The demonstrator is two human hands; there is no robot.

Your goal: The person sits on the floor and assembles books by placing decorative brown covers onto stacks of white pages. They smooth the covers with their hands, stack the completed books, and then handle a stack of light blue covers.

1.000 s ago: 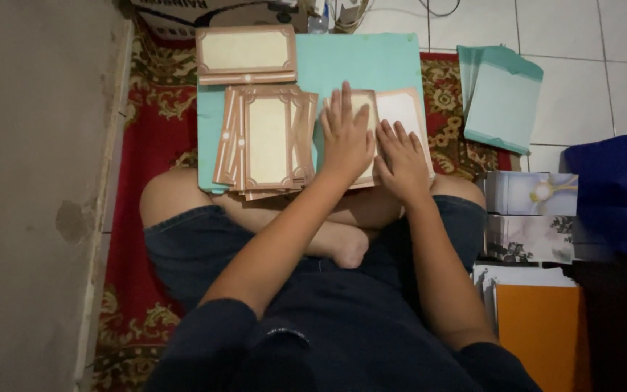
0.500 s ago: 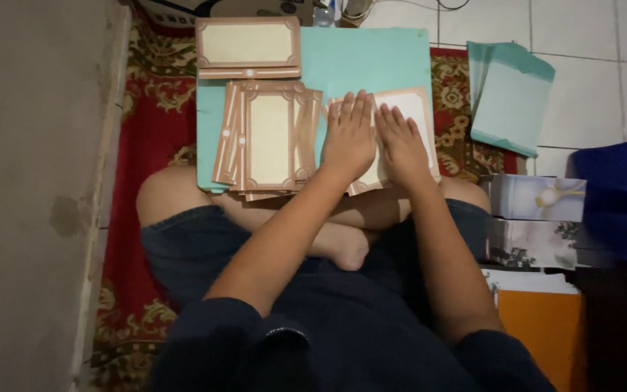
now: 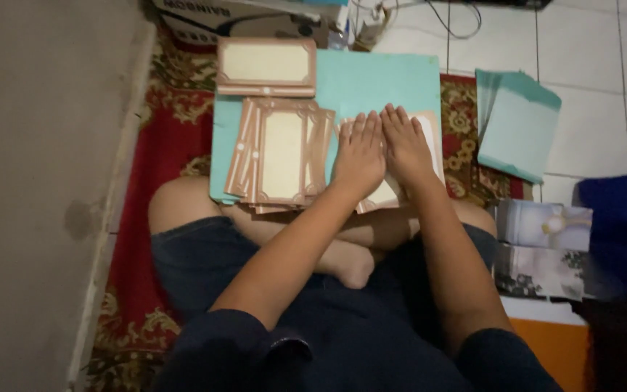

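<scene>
Pressing flat, my left hand (image 3: pixel 359 154) and right hand (image 3: pixel 405 145) lie side by side, fingers extended and gripping nothing, palms down on a cream card (image 3: pixel 422 156) that rests on the teal board (image 3: pixel 379 80). Just left of my left hand sits a fanned stack of brown-bordered cards (image 3: pixel 279 158); beyond it, a second stack (image 3: pixel 266 67).

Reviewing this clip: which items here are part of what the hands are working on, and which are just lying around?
In hand:
left hand and right hand, flat on a brown-bordered card
fanned card stack beside them
teal board underneath

Lying about:
second card stack
teal sheets
photo-printed boxes
cardboard box
patterned rug
</scene>
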